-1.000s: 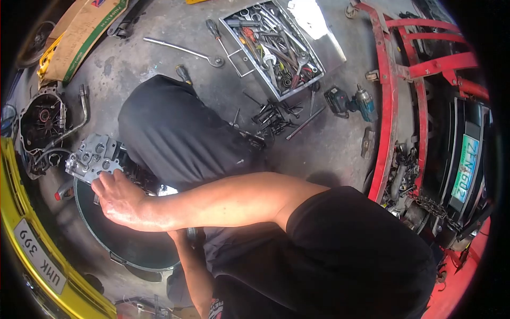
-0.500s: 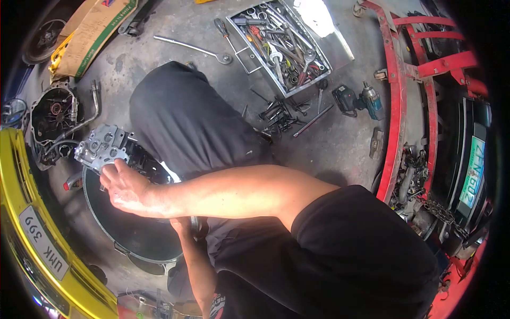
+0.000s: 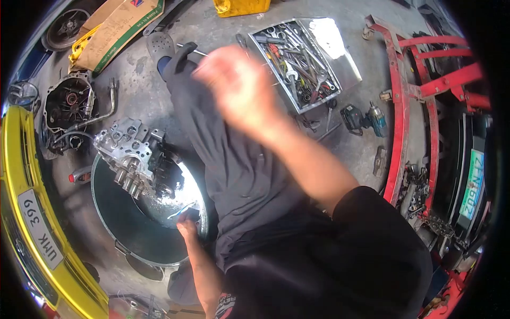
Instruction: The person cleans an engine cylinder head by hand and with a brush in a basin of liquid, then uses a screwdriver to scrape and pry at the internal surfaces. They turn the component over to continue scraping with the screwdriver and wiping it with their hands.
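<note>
1. metal casting (image 3: 123, 142), grey and full of holes, sits left of centre in the frame, over the upper part of a large dark round tub (image 3: 127, 236); what bears its weight i cannot tell.
2. several short cylindrical stubs (image 3: 121, 176) jut from its lower side, over the tub's opening.
3. the right hand (image 3: 234, 80) is up at the top centre, blurred, well apart from the casting; whether its grip is wide, narrow or round something i cannot tell.
4. below that hand run the dark trousers (image 3: 234, 170) of a bent leg, with a speckled grey shoe (image 3: 159, 45) towards the upper left.
5. a thin metal bar (image 3: 195, 51) shows just left of the right hand's fingers; touching or apart, i cannot tell.
6. the left hand (image 3: 187, 227) is at the lower centre, by the tub's right side, near a small dark object (image 3: 193, 213); whether it grips that is too unclear to tell.
7. a tray (image 3: 320, 102) of wrenches lies at upper right, with a teal and black power tool (image 3: 378, 121) beyond its lower right corner.
</note>
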`<state>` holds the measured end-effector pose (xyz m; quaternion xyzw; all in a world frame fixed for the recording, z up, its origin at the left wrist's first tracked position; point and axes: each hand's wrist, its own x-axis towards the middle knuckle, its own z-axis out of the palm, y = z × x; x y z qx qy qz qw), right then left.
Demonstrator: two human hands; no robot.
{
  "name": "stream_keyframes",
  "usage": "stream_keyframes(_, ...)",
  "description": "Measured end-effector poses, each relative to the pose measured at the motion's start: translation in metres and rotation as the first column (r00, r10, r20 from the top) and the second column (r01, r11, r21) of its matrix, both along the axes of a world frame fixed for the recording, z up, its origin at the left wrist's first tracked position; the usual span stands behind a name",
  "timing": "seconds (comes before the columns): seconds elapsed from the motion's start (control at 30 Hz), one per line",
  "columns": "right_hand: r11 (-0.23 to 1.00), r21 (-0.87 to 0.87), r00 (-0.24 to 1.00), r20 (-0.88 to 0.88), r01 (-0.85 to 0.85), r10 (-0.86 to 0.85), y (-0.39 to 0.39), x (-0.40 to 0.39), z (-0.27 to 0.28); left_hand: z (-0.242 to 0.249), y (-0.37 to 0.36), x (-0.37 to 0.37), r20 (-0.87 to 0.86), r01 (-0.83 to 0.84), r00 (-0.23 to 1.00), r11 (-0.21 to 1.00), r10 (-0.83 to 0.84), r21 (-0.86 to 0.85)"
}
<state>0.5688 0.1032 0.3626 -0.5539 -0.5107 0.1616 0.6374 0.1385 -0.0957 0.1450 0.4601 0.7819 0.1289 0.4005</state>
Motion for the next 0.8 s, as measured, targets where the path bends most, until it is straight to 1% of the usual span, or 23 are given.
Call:
stream_keyframes(0.03, 0.974, -0.19, 0.992, 0.037, 0.122, -0.117, 0.016, 0.037, -0.028, -0.008, -0.001, 0.0, 0.014, -0.183, 0.983, 0.977, 0.185, -0.112)
stream_keyframes(0.07, 0.945, -0.279, 0.984, 0.009, 0.172, -0.177, 0.037, 0.08, -0.083, -0.003, -0.003, -0.001, -0.007, -0.136, 0.991, 0.985, 0.136, -0.104)
stream_keyframes(0.1, 0.934, -0.307, 0.98, -0.018, 0.183, -0.198, 0.051, 0.118, -0.133, 0.002, -0.001, 0.006, -0.021, -0.091, 0.996, 0.992, 0.09, -0.088)
stream_keyframes(0.13, 0.872, -0.393, 0.956, 0.123, 0.293, -0.266, 0.058, 0.144, -0.173, -0.003, -0.003, 0.005, 0.005, -0.133, 0.991, 0.985, 0.135, -0.113)
stream_keyframes(0.17, 0.842, -0.467, 0.961, 0.09, 0.272, -0.261, 0.062, 0.161, -0.205, -0.007, -0.004, 0.007, 0.028, -0.175, 0.983, 0.975, 0.181, -0.139)
stream_keyframes(0.27, 0.814, -0.562, 0.989, 0.095, 0.146, -0.112, 0.058, 0.145, -0.259, -0.016, -0.003, 0.006, -0.009, -0.266, 0.962, 0.923, 0.274, -0.279)
stream_keyframes(0.3, 0.783, -0.62, 0.991, -0.072, 0.042, -0.11, 0.053, 0.129, -0.284, -0.009, 0.001, 0.012, -0.014, -0.293, 0.952, 0.901, 0.305, -0.32)
stream_keyframes(0.37, 0.696, -0.718, 0.988, -0.111, -0.008, -0.104, 0.048, 0.095, -0.323, 0.003, 0.01, 0.023, -0.035, -0.244, 0.968, 0.904, 0.248, -0.351)
stream_keyframes(0.4, 0.635, -0.771, 0.997, 0.012, 0.057, -0.075, 0.036, 0.07, -0.324, 0.006, 0.013, 0.025, -0.046, -0.221, 0.975, 0.905, 0.219, -0.363)
stream_keyframes(0.47, 0.618, -0.783, 0.997, 0.029, 0.063, -0.065, 0.019, 0.032, -0.341, 0.006, 0.016, 0.025, -0.084, -0.219, 0.976, 0.9, 0.203, -0.376)
stream_keyframes(0.5, 0.562, -0.826, 0.999, 0.024, 0.043, -0.042, 0.016, 0.016, -0.344, 0.005, 0.017, 0.024, -0.101, -0.221, 0.975, 0.898, 0.197, -0.381)
stream_keyframes(0.53, 0.503, -0.864, 1.0, 0.017, 0.023, -0.016, 0.014, 0.003, -0.35, -0.003, 0.016, 0.019, -0.094, -0.149, 0.988, 0.93, 0.125, -0.335)
stream_keyframes(0.57, 0.529, -0.846, 0.996, 0.089, 0.066, 0.019, 0.014, -0.006, -0.356, -0.012, 0.014, 0.013, -0.092, -0.081, 0.994, 0.955, 0.057, -0.286)
stream_keyframes(0.6, 0.515, -0.853, 0.989, 0.138, 0.088, 0.058, 0.013, -0.013, -0.364, -0.015, 0.009, 0.006, -0.098, -0.019, 0.995, 0.971, -0.004, -0.237)
stream_keyframes(0.63, 0.508, -0.855, 0.978, 0.182, 0.104, 0.105, 0.016, -0.018, -0.375, -0.016, 0.009, 0.002, -0.145, 0.015, 0.988, 0.966, -0.054, -0.257)
stream_keyframes(0.67, 0.511, -0.852, 0.962, 0.223, 0.113, 0.159, 0.021, -0.025, -0.385, -0.025, 0.006, -0.002, -0.195, 0.004, 0.979, 0.963, -0.059, -0.27)
stream_keyframes(0.7, 0.648, -0.746, 0.945, 0.302, 0.153, 0.124, 0.017, -0.028, -0.414, -0.029, 0.008, -0.001, -0.21, -0.055, 0.978, 0.95, -0.012, -0.309)
stream_keyframes(0.73, 0.411, -0.902, 0.867, 0.303, 0.128, 0.395, 0.024, -0.024, -0.42, -0.032, 0.009, 0.0, -0.23, -0.047, 0.973, 0.941, -0.034, -0.336)
stream_keyframes(0.77, 0.682, -0.678, 0.635, 0.661, 0.275, 0.401, 0.01, -0.022, -0.478, -0.029, 0.012, 0.006, -0.255, 0.02, 0.96, 0.933, -0.118, -0.358)
stream_keyframes(0.8, 0.627, -0.718, 0.677, 0.624, 0.301, 0.39, 0.017, -0.021, -0.498, -0.001, 0.026, 0.032, -0.335, 0.018, 0.934, 0.952, -0.126, -0.307)
